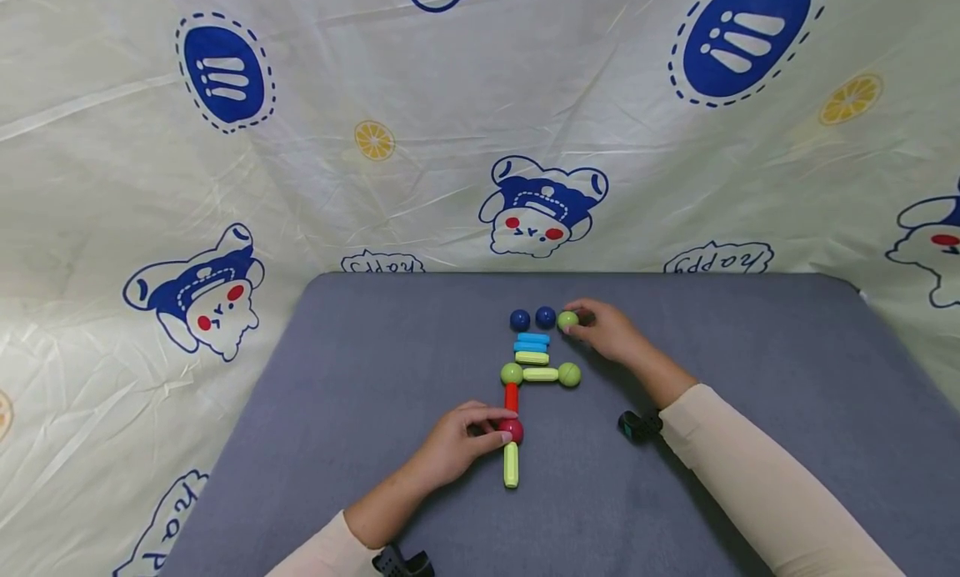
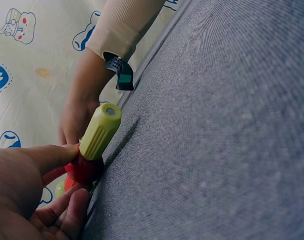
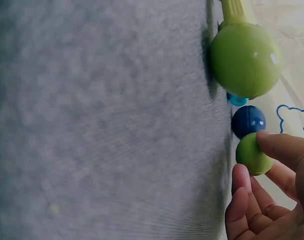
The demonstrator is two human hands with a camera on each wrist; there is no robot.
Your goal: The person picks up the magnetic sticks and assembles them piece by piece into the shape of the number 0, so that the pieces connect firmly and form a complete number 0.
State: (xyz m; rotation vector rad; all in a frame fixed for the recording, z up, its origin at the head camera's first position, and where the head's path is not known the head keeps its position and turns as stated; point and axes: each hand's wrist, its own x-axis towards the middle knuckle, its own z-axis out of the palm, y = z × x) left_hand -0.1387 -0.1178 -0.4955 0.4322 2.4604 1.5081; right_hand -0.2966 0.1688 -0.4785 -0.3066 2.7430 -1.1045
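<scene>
My left hand [image 1: 459,440] pinches a red ball [image 1: 512,430] between thumb and fingers. A yellow-green rod [image 1: 511,465] joins the ball on its near side, and a red rod [image 1: 512,398] on its far side. That red rod reaches a green ball [image 1: 512,374], from which another yellow-green rod [image 1: 540,375] runs right to a second green ball [image 1: 570,375]. In the left wrist view the near rod [image 2: 101,131] shows a round metal disc at its end. Farther back, my right hand [image 1: 607,331] pinches a loose green ball [image 3: 253,154] beside a dark blue ball [image 3: 249,122].
Two dark blue balls [image 1: 520,320] sit in a row at the back. Below them lie two light blue rods [image 1: 532,343] and one yellow-green rod [image 1: 532,358], side by side. Grey cloth [image 1: 360,377] covers the table, and a patterned sheet [image 1: 435,202] hangs behind it.
</scene>
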